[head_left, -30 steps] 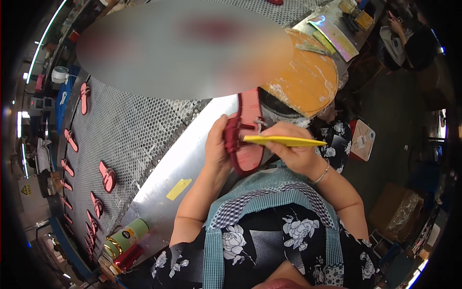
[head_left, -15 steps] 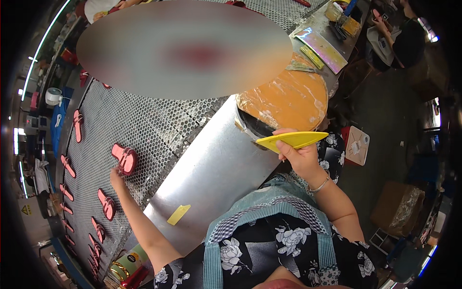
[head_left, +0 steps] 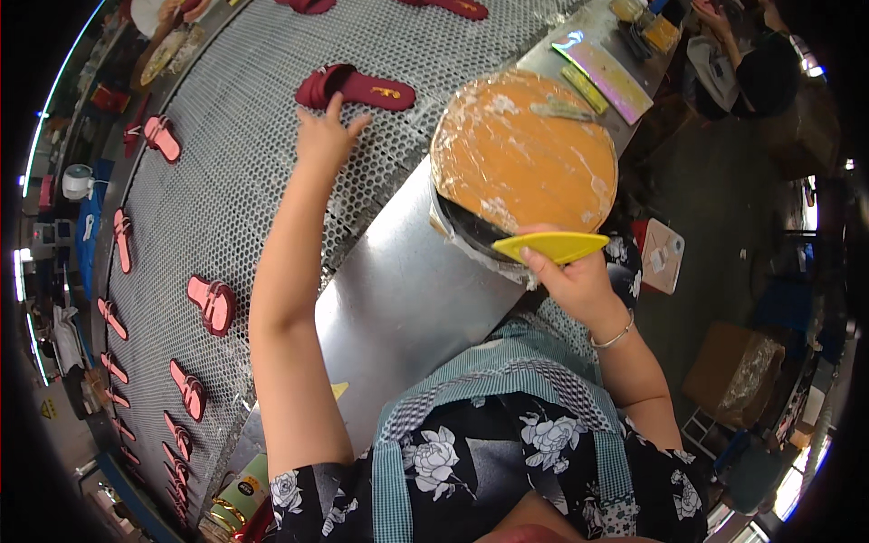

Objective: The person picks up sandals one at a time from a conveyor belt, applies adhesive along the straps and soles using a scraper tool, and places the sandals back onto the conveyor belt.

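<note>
Holding yellow tool [head_left: 554, 245], orange-topped tub [head_left: 472, 223], contents hidden

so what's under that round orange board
A dark, container-like thing shows below the lower-left edge of the orange board. The board covers the rest, including any contents; the right hand and yellow tool hide part of the near edge.

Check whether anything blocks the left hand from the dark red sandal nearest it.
Nothing visible does. The left hand has its fingertips at the strap of the dark red sandal on the mesh surface; contact is unclear. The round orange lid sits right of the sandal, not between them.
</note>
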Tool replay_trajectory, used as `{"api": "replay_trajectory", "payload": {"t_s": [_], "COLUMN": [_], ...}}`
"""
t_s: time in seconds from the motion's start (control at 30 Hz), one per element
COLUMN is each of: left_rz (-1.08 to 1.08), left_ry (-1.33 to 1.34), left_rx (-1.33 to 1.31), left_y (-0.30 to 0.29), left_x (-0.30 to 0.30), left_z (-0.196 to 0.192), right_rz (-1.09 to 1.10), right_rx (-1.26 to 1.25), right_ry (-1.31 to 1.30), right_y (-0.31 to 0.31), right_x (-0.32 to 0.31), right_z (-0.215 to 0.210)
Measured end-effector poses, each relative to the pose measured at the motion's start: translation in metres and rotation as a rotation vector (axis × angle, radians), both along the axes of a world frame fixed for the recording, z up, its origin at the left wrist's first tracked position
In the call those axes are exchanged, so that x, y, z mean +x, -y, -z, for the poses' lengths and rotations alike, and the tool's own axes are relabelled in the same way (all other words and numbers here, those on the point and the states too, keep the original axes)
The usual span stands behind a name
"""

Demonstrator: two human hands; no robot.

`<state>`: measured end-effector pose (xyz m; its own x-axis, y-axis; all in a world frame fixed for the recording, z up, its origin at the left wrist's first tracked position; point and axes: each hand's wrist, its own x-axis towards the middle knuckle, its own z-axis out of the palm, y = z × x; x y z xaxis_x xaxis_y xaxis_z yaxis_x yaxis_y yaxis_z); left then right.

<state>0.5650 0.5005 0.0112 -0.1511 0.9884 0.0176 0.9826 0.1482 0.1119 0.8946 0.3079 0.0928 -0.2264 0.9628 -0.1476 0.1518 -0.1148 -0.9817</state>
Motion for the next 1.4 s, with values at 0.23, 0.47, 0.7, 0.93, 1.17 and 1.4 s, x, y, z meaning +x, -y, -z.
{"api": "replay_trajectory", "payload": {"t_s": [0.23, 0.47, 0.7, 0.93, 1.17, 1.4], "left_rz": [0.026, 0.174, -0.048, -0.265, -0.425, -0.369], "left_ry": [-0.048, 0.013, 1.279, 2.338, 2.425, 2.411], "left_rx": [0.302, 0.589, 0.819, 0.46, -0.173, -0.292], "left_y": [-0.035, 0.061, 0.162, 0.201, 0.217, 0.222], "left_x": [-0.072, -0.052, 0.002, 0.067, 0.123, 0.151], "left_z": [0.015, -0.019, -0.058, -0.059, -0.065, -0.081], "right_rz": [-0.048, -0.164, 0.037, 0.117, 0.065, 0.034], "right_rx": [0.399, 0.362, 0.077, -0.061, 0.079, 0.236], "right_ry": [0.174, 0.32, 0.014, -0.09, -0.454, -0.464], "right_y": [-0.025, -0.042, -0.041, -0.02, 0.009, -0.008], "right_x": [-0.009, -0.004, 0.007, 0.011, -0.009, -0.018], "right_z": [-0.003, -0.001, 0.003, 0.006, -0.014, -0.016]}}
